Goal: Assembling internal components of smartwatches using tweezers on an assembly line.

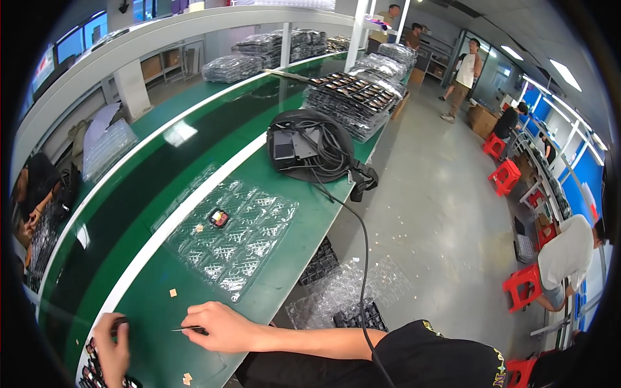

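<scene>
My left hand is closed around a small dark rounded piece near the lower left of the green bench. Beside it, my right hand rests low over the bench, its fingers pinched on a thin pointed metal tool with a dark handle. The tool's tip points left, apart from the dark piece. Several small black parts lie in a pile under and beside my left hand. Farther up, a clear plastic tray with moulded pockets carries one small black device with a coloured face.
Small tan squares are scattered on the bench. A black bag with coiled cables stands beyond the tray; one cable runs toward me. Stacked trays fill the far end. More trays lie on the floor at right. Other people work around.
</scene>
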Available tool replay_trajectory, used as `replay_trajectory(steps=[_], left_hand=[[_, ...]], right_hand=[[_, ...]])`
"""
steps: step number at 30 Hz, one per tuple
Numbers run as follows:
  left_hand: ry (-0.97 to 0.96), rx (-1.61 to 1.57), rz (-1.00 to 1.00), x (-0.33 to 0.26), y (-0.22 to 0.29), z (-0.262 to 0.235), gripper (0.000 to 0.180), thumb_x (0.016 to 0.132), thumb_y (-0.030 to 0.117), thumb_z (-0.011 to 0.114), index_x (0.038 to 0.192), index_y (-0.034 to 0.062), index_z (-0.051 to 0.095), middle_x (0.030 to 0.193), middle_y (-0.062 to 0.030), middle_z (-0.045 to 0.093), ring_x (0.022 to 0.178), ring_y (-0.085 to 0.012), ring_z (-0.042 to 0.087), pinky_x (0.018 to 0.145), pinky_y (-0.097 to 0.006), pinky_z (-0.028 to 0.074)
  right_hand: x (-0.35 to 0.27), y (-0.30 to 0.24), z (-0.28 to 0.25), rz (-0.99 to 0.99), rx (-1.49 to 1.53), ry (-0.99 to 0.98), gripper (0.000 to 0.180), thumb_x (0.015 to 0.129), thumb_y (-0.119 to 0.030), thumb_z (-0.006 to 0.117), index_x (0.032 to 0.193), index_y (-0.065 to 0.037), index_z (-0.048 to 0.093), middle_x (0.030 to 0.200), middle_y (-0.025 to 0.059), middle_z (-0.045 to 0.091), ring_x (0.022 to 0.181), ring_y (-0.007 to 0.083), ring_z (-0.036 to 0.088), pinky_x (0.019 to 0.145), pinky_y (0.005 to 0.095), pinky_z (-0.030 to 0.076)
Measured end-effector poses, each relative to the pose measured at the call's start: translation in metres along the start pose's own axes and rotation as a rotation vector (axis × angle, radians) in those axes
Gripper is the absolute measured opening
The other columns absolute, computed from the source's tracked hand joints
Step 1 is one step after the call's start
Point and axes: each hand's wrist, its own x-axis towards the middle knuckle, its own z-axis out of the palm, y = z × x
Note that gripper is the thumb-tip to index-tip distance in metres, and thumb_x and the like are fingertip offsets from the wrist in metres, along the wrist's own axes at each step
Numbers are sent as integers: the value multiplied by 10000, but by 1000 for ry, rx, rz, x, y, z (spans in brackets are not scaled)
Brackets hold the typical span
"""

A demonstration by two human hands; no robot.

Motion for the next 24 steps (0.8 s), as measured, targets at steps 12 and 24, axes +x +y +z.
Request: replay_trajectory(steps=[12, 24], left_hand=[[56, -32, 211, 15, 66, 37, 131, 874, -2, 776, 994, 0, 722, 1045, -129, 697, 1025, -313, 676, 912, -406, 541], [-89, -113, 239, -33, 64, 78, 291, 922, 102, 835, 1193, 23, 766, 896, -90, 666, 716, -227, 641, 644, -366, 520]], right_hand=[[2, -7, -1, -39, -23, 159, 107, 954, -73, 817, 1041, -10, 826, 837, 115, 720, 634, 196, 675, 556, 351, 508], [8, -22, -2, 184, -45, 152, 139, 989, -5, 810, 1120, 23, 848, 810, -2, 682, 698, 12, 562, 573, 217, 376]])
